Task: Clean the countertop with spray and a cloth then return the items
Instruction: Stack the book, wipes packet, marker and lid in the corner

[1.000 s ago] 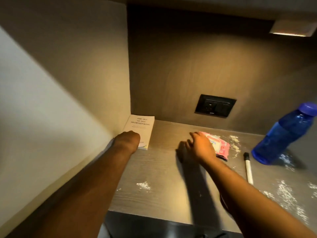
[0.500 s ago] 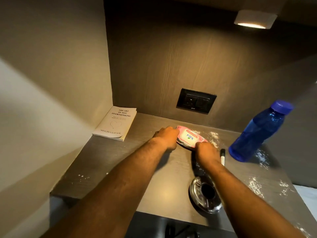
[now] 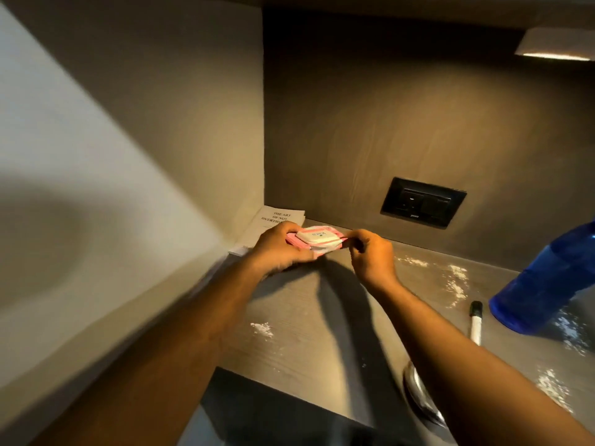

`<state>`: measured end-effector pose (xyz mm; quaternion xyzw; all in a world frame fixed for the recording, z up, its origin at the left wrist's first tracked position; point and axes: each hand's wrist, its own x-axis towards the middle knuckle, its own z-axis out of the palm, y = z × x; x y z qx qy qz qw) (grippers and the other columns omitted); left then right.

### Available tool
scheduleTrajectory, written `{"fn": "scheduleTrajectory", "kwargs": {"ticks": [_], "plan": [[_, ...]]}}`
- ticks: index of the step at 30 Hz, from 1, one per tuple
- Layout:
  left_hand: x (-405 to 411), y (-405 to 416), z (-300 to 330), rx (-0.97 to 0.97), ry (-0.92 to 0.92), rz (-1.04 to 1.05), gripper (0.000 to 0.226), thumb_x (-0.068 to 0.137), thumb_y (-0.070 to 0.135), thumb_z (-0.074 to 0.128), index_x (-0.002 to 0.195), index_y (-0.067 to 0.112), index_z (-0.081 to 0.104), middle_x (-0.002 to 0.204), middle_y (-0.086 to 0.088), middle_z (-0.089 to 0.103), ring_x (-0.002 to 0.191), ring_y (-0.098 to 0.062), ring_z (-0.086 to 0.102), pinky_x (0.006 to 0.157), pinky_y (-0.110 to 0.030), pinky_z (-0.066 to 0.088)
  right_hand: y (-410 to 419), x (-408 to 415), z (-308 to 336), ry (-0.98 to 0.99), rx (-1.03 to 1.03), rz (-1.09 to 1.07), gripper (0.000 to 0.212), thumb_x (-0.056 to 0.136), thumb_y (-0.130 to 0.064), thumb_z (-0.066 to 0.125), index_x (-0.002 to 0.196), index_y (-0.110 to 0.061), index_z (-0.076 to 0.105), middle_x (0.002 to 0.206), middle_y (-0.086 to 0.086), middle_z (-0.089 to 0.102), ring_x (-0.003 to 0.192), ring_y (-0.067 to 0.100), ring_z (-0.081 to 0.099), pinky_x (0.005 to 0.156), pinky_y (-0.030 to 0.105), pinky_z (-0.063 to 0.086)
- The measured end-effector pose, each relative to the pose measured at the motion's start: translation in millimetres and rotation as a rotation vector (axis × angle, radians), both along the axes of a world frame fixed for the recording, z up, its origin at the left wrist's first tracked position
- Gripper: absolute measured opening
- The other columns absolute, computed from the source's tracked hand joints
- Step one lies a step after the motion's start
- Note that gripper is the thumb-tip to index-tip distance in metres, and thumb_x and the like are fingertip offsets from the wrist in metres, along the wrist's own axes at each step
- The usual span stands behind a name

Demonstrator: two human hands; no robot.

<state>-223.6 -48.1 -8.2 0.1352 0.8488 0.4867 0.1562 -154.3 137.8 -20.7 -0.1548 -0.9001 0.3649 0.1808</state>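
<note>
Since half a second ago the pink wipes pack [image 3: 317,241] has been lifted off the countertop [image 3: 299,320] and carried left, above the book [image 3: 273,220] in the corner. It is gripped from below by the left hand [image 3: 280,249], while its right end is pinched by the right hand [image 3: 370,255]. The pack is judged light, soft and somewhat slick, best held by its edges with the lid flap left free. White powder [image 3: 262,328] is scattered further right. The pen [image 3: 476,320] and blue bottle [image 3: 547,284] are partly cut off, and a metal object [image 3: 418,397] is hidden behind the forearm.
</note>
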Motion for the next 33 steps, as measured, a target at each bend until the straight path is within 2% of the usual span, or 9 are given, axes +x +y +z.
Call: {"fn": "scheduleTrajectory", "kwargs": {"ticks": [3,6,9,15,19,22,25,29,33], "plan": [[-13.5,-25.3,-5.5,-0.183,0.173,0.216,0.079,0.059,0.055,0.080,0.127,0.024,0.052,0.124,-0.002,0.060,0.110,-0.023,0.058,0.089,-0.035,0.053,-45.6,-23.6,-4.2,-0.095,-0.007,0.085,0.042,0.091,-0.011,0.060,0.133,-0.012,0.054,0.132,0.013,0.060,0.119,0.032,0.057,0.099,0.042,0.048],[-13.9,-48.0,-16.3,-0.243,0.146,0.139,0.069,0.066,0.049,0.077,0.128,0.026,0.055,0.119,0.000,0.064,0.101,-0.020,0.061,0.088,-0.028,0.050,-85.3,-38.2,-10.8,-0.267,0.159,0.278,0.027,0.091,-0.020,0.056,0.115,-0.013,0.066,0.118,0.013,0.069,0.109,0.034,0.063,0.084,0.032,0.049],[-14.9,-68.4,-30.8,-0.517,0.343,0.072,0.047,0.082,0.033,0.068,0.126,0.020,0.059,0.119,-0.008,0.059,0.097,-0.023,0.059,0.083,-0.027,0.049,-113.1,-44.2,-18.7,-0.347,0.283,0.391,0.023,0.091,-0.022,0.057,0.106,-0.011,0.071,0.111,0.012,0.071,0.100,0.033,0.064,0.079,0.029,0.047],[-32.9,-72.1,-36.1,-0.708,0.507,-0.009,0.041,0.092,0.026,0.053,0.130,0.010,0.053,0.125,-0.017,0.053,0.110,-0.030,0.054,0.093,-0.036,0.049,-127.5,-56.4,-31.2,-0.335,0.333,0.247,0.031,0.090,-0.035,0.059,0.107,-0.012,0.070,0.108,0.012,0.065,0.094,0.031,0.063,0.074,0.031,0.048],[-50.3,-62.8,-34.8,-0.660,0.405,-0.005,0.041,0.093,0.034,0.052,0.127,0.011,0.056,0.124,-0.016,0.059,0.109,-0.033,0.057,0.096,-0.037,0.047,-131.2,-74.8,-32.3,-0.348,0.329,0.190,0.035,0.085,-0.042,0.059,0.108,-0.016,0.064,0.112,0.010,0.065,0.100,0.031,0.062,0.074,0.032,0.047],[-61.4,-54.9,-32.7,-0.645,0.306,-0.038,0.035,0.093,0.033,0.054,0.121,0.013,0.060,0.123,-0.014,0.063,0.110,-0.033,0.060,0.097,-0.039,0.047,-129.3,-95.3,-35.2,-0.528,0.385,0.245,0.065,0.085,-0.035,0.063,0.143,-0.016,0.040,0.154,0.015,0.034,0.143,0.038,0.026,0.114,0.052,0.030],[-63.7,-56.7,-28.4,-0.595,0.298,-0.068,0.035,0.095,0.030,0.046,0.126,0.017,0.056,0.130,-0.012,0.059,0.114,-0.032,0.057,0.097,-0.039,0.045,-130.9,-108.3,-33.4,-0.636,0.381,0.318,0.081,0.087,-0.031,0.064,0.154,-0.021,0.020,0.164,0.010,0.006,0.150,0.037,-0.003,0.119,0.059,0.009],[-63.5,-65.2,-19.3,-0.584,0.339,-0.067,0.041,0.085,0.037,0.064,0.121,0.019,0.061,0.121,-0.008,0.064,0.107,-0.030,0.061,0.092,-0.037,0.051,-120.1,-95.7,-16.7,-0.564,0.322,0.216,0.069,0.091,-0.031,0.057,0.149,-0.007,0.028,0.159,0.018,0.023,0.147,0.038,0.016,0.119,0.049,0.018],[-32.2,-46.8,-7.7,-0.468,0.348,-0.034,0.033,0.091,0.029,0.056,0.120,0.014,0.061,0.123,-0.011,0.063,0.111,-0.032,0.058,0.094,-0.038,0.049,-69.4,-47.3,6.0,-0.459,0.211,0.049,0.048,0.097,-0.030,0.053,0.135,-0.001,0.049,0.140,0.021,0.052,0.127,0.036,0.050,0.105,0.038,0.038]]}}
